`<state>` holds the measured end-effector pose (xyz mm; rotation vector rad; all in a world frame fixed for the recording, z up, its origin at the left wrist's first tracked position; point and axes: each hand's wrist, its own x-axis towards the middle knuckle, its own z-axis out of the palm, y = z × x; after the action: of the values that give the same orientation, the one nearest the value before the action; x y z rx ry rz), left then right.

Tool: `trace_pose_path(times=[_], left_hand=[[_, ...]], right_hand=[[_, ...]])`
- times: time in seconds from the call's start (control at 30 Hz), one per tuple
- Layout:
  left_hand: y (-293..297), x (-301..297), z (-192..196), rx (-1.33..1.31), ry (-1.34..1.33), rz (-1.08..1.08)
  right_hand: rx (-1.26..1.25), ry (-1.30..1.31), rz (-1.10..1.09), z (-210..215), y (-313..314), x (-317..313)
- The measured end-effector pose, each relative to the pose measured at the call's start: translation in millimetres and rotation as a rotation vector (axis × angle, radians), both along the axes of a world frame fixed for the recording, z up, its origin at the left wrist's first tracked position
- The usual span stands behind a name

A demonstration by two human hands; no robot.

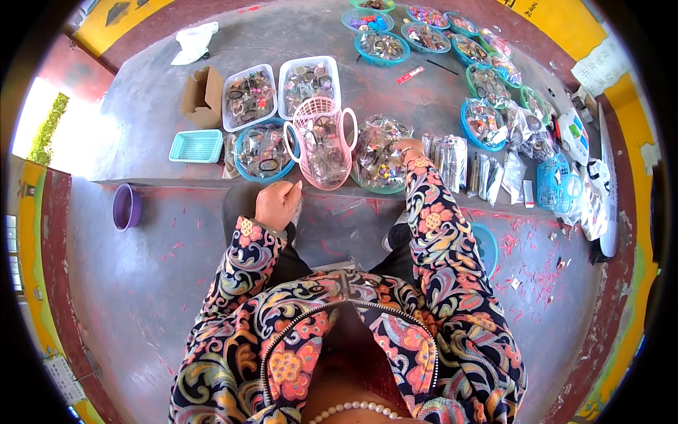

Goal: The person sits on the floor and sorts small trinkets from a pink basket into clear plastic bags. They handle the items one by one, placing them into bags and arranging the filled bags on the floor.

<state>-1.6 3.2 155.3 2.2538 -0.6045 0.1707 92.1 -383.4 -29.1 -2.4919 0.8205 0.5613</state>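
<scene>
My left hand is closed over my lap, in front of the blue basket and the pink handled basket. Anything inside its curled fingers is hidden. My right hand reaches to the right side of a green basket filled with clear packets of what look like hair ties. Its fingertips are too small and covered to make out. Similar packets lie in the pink basket, which leans toward me between its two handles. Dark and coloured bands in plastic fill the blue basket.
Two white trays of packets stand behind, beside a cardboard box and a turquoise basket. Plastic sleeves lie right of my hand. Several filled baskets line the far right. A purple bucket stands lower left.
</scene>
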Motion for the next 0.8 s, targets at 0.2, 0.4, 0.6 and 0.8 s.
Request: trace_pose_path(times=[0.2,0.4,0.6,0.8], left_hand=[[-2,4,-23,0.013,0.079,0.021],[-12,11,-38,-0.217,0.408,-0.032],[-32,23,-6,-0.909,1.087,-0.058],[-35,42,-22,-0.986,1.144,-0.012]], right_hand=[[0.728,-0.611,-0.433,33,6,-15],[1.254,-0.680,-0.351,158,97,-60],[1.226,-0.652,-0.350,163,175,-109],[1.305,-0.672,-0.314,169,186,-101]])
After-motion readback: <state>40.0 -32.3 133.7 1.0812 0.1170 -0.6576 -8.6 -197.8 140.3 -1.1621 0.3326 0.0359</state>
